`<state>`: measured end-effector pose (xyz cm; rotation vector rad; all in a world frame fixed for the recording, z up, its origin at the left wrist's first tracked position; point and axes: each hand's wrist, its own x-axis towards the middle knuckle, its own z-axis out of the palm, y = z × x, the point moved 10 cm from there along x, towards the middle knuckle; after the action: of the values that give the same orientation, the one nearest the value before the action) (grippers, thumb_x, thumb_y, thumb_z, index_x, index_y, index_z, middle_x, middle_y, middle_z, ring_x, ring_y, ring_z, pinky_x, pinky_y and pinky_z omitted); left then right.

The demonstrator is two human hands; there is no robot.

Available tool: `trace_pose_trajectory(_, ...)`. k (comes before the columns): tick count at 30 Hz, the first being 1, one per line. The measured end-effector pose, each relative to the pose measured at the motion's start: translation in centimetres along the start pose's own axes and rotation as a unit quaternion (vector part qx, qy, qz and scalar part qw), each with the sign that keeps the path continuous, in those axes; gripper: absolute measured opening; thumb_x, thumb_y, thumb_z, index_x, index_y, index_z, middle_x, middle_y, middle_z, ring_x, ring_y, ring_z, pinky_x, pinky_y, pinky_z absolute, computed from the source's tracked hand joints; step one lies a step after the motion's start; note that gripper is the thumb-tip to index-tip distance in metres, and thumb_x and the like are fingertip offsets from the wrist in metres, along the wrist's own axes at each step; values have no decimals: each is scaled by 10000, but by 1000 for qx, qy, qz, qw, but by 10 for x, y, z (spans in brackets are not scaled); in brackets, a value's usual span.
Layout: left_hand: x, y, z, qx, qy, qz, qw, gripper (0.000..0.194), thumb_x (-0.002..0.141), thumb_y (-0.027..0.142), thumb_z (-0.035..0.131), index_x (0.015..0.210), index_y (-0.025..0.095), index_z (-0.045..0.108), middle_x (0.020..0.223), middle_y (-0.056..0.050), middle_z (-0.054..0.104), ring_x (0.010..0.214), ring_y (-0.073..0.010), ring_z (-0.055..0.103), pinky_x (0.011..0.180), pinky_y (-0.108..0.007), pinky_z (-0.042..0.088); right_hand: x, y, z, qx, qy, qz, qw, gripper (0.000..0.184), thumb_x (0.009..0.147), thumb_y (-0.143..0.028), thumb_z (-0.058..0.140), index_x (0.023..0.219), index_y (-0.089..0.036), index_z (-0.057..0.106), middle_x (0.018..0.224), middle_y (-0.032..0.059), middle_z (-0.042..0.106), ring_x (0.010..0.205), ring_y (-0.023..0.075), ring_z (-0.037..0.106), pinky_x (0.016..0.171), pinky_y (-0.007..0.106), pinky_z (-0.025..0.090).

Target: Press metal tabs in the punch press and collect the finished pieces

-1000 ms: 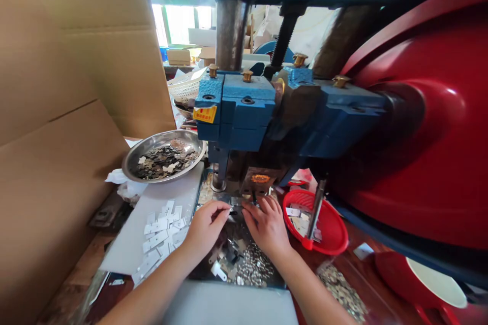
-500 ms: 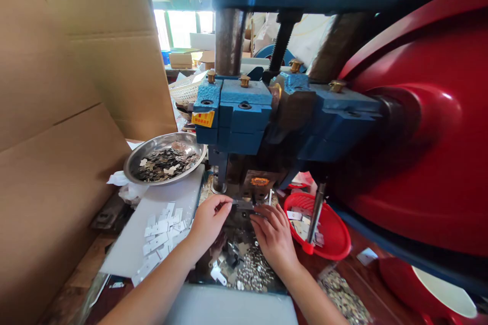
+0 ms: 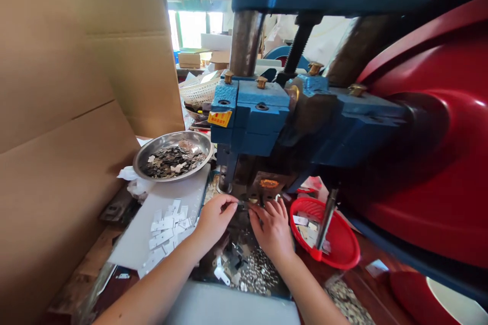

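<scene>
My left hand [image 3: 216, 217] pinches the end of a small flat metal strip [image 3: 243, 204] between thumb and forefinger, at the die of a blue punch press [image 3: 249, 122]. Across from it my right hand [image 3: 272, 231] has its fingers bent and apart. Its forefinger is close to the strip's other end; contact is hard to tell. A small white piece [image 3: 278, 196] shows beside the right fingertips, partly hidden. Below the hands, metal scraps and small round slugs [image 3: 259, 271] lie on the press bed. Flat white metal plates [image 3: 163, 233] are piled to the left.
A steel bowl [image 3: 137, 167] of metal pieces stands behind the plates. A red basket [image 3: 353, 249] with flat pieces is at right, a metal rod in front of it. Cardboard [image 3: 125, 56] walls the left; a big red wheel [image 3: 427, 172] fills the right.
The view has shifted left, so things appear farther right. My right fingers, stretched flatter before, are now more bent near the white piece. The left hand keeps its pinch on the strip.
</scene>
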<state>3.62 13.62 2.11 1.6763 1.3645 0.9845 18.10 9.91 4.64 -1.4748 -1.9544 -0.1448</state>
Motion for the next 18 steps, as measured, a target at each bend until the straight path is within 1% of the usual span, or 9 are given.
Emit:
trace_pose_trajectory(4, 3, 5, 4, 22, -5, 4, 1000, 179, 823, 255, 524, 885, 224, 688, 919, -21, 695, 865, -195, 620, 769, -322, 477, -6, -8, -7, -16, 4, -29, 999, 204, 872, -278, 502, 974, -260, 679, 924, 28, 666, 1037, 217, 521, 1069, 500, 251)
trace_pose_trajectory(7, 7, 6, 7, 36, -4, 6, 999, 180, 819, 255, 532, 880, 220, 698, 915, -29, 694, 861, -200, 624, 757, -320, 481, -10, -7, -4, -18, 1, -36, 999, 215, 872, -287, 510, 1018, -270, 666, 985, 22, 670, 1062, 226, 519, 1068, 518, 252)
trace_pose_trajectory(9, 10, 6, 8, 41, 0, 4, 999, 175, 810, 251, 546, 879, 214, 703, 906, -33, 694, 857, -203, 626, 762, -325, 483, -13, -4, -1, -8, 3, -40, 999, 226, 879, -306, 501, 1040, -263, 653, 1011, 34, 663, 1077, 235, 520, 1045, 529, 288)
trace_pose_trajectory(13, 14, 7, 13, 53, 5, 13, 999, 166, 807, 244, 559, 867, 219, 712, 898, -34, 695, 870, -208, 626, 809, -345, 476, -21, 10, -5, 21, 45, -26, 998, 282, 887, -333, 477, 1111, -221, 606, 1062, 78, 636, 1095, 249, 525, 973, 525, 379)
trace_pose_trajectory(15, 15, 9, 16, 70, 4, 23, 997, 164, 809, 237, 560, 860, 223, 715, 885, -33, 693, 874, -208, 622, 829, -355, 467, -22, 13, -3, 15, 40, -25, 999, 280, 883, -332, 481, 1114, -232, 604, 1070, 75, 630, 1116, 255, 514, 979, 538, 368)
trace_pose_trajectory(18, 17, 10, 18, 95, 9, 36, 995, 150, 805, 223, 571, 845, 216, 715, 867, -34, 685, 871, -206, 612, 837, -358, 457, -21, 12, 1, -11, 12, -39, 999, 257, 877, -342, 494, 1082, -263, 628, 1072, 60, 625, 1142, 265, 490, 1006, 564, 323)
